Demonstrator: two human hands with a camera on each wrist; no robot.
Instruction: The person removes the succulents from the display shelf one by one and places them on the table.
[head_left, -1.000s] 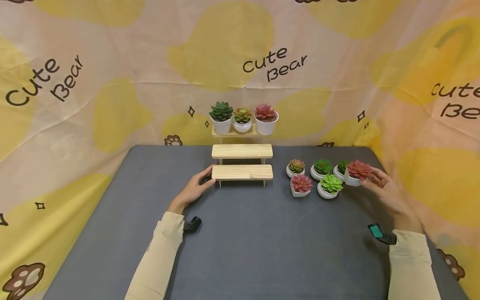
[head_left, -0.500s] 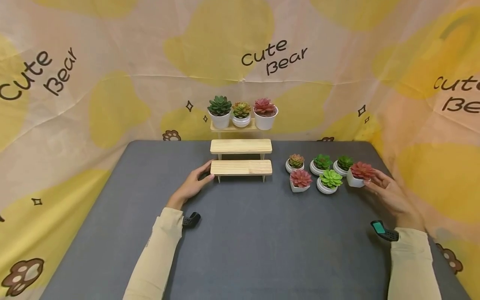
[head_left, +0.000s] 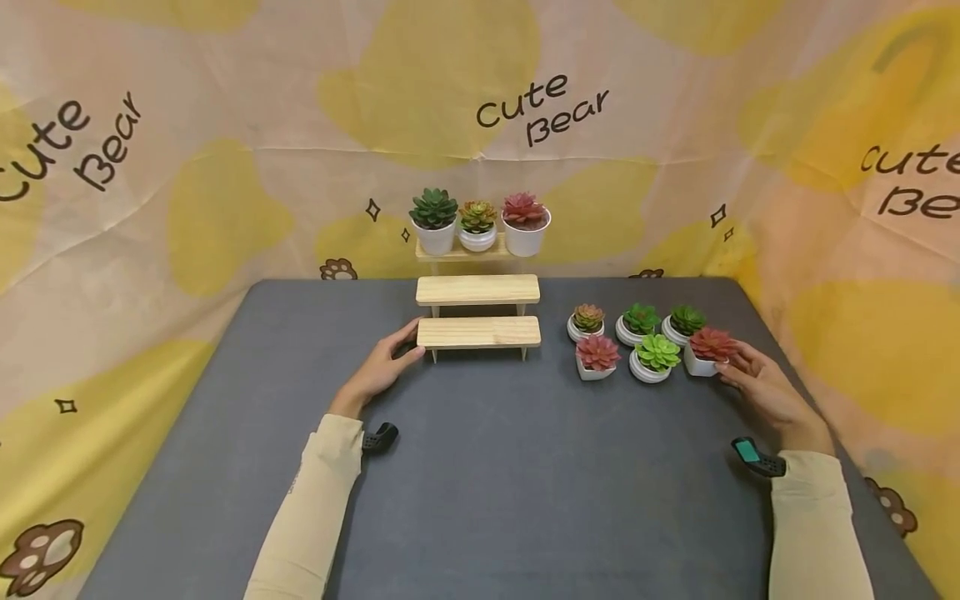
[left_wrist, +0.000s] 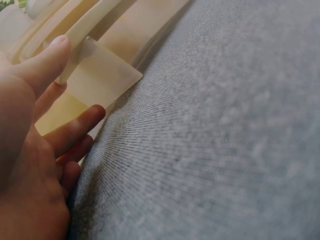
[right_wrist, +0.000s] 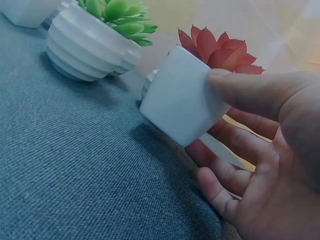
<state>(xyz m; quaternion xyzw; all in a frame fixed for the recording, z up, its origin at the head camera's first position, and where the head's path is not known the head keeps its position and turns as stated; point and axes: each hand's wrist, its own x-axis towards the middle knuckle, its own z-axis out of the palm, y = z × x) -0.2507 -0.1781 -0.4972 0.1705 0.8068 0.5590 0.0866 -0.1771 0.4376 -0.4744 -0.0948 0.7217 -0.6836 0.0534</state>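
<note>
My right hand (head_left: 765, 392) pinches a square white pot with a red succulent (head_left: 705, 364) between thumb and fingers. In the right wrist view that pot (right_wrist: 182, 97) leans a little, its base close over the grey cloth. Just left of it stands a light green succulent (head_left: 651, 371) in a ribbed round pot, with a dark green succulent (head_left: 685, 322) behind. My left hand (head_left: 381, 367) grips the left end of the lowest step of a wooden tiered stand (head_left: 478, 332), thumb at the front corner. The left wrist view shows the thumb (left_wrist: 50, 60) against the board's edge.
On the stand's top step sit a green (head_left: 435, 221), a yellow-red (head_left: 477, 225) and a pink-red succulent (head_left: 525, 223). Left of the held pot are a brownish succulent (head_left: 587, 322), another green one (head_left: 637, 323) and a pink-red one (head_left: 597, 357). A patterned cloth hangs behind the grey table.
My right hand has brought the red succulent toward me, from overlapping the dark green one to beside the light green one. The left hand stays at the stand; the head view has tilted slightly.
</note>
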